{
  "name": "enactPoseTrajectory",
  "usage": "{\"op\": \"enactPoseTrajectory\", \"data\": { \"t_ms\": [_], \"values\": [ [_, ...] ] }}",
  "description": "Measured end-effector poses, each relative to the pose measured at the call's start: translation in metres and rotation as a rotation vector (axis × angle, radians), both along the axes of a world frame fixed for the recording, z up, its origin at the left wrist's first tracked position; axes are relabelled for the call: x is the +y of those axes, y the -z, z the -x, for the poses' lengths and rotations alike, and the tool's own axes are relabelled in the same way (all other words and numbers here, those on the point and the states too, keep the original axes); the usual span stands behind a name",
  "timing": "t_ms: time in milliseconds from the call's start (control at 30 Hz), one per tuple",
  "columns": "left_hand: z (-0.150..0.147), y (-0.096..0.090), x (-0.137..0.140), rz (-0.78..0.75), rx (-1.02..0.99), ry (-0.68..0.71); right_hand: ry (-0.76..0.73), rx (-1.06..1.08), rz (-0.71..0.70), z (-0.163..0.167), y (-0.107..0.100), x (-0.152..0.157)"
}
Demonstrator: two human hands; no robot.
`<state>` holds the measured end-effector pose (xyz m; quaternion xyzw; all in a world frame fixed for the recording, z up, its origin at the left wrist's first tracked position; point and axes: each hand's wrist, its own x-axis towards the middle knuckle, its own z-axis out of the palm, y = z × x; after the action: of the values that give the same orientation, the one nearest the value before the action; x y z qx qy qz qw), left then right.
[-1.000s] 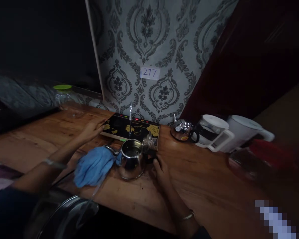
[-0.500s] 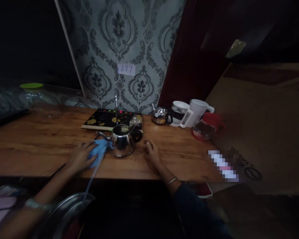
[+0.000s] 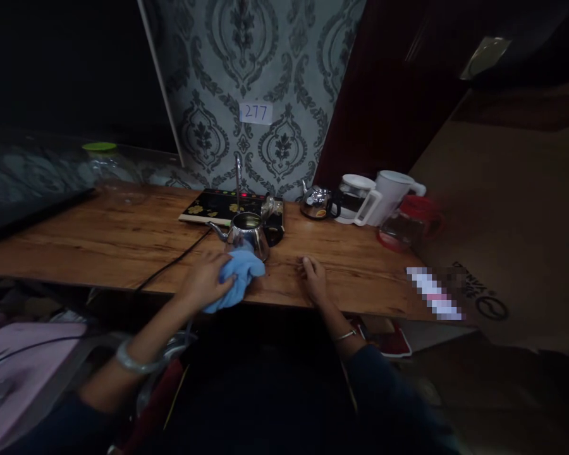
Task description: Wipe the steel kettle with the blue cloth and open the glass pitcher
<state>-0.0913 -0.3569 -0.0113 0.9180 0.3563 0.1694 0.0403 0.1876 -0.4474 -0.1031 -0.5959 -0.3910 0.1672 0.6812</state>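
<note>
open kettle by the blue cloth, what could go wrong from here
Two risks stand out. The left hand holds the blue cloth against the front of the kettle, and the right hand is off it, so a firm push might slide or tip the kettle. The black cord crosses the table near the left forearm and over the front edge, so the arm might snag it.

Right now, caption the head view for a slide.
Left hand holding a blue cloth by an open kettle, right hand apart from both.
</note>
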Motion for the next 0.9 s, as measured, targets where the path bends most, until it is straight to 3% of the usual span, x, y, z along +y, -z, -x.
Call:
{"op": "enactPoseTrajectory", "data": {
  "t_ms": [167,333,500,633,767,833,900],
  "values": [
    [-0.039,0.029,-0.033,-0.027,0.149,-0.132,0.051,0.025,-0.055,0.005,-0.005,-0.005],
    [-0.063,0.025,-0.047,-0.016,0.259,-0.073,0.053,0.028,-0.047,0.010,-0.005,-0.013],
    [-0.082,0.020,-0.050,-0.035,0.241,-0.027,0.077,-0.011,-0.070,0.009,-0.007,-0.017],
    [-0.071,0.019,-0.048,0.043,0.111,0.038,0.069,-0.024,-0.108,0.011,-0.012,-0.011],
    [-0.043,0.012,-0.037,0.219,-0.126,0.073,0.015,-0.055,-0.100,0.016,-0.019,0.005],
    [-0.023,0.002,-0.026,0.253,-0.252,0.048,-0.012,-0.075,-0.098,0.017,-0.022,0.018],
    [0.000,-0.010,-0.011,0.188,-0.325,-0.045,-0.044,-0.088,-0.107,0.017,-0.026,0.034]
  ]
}}
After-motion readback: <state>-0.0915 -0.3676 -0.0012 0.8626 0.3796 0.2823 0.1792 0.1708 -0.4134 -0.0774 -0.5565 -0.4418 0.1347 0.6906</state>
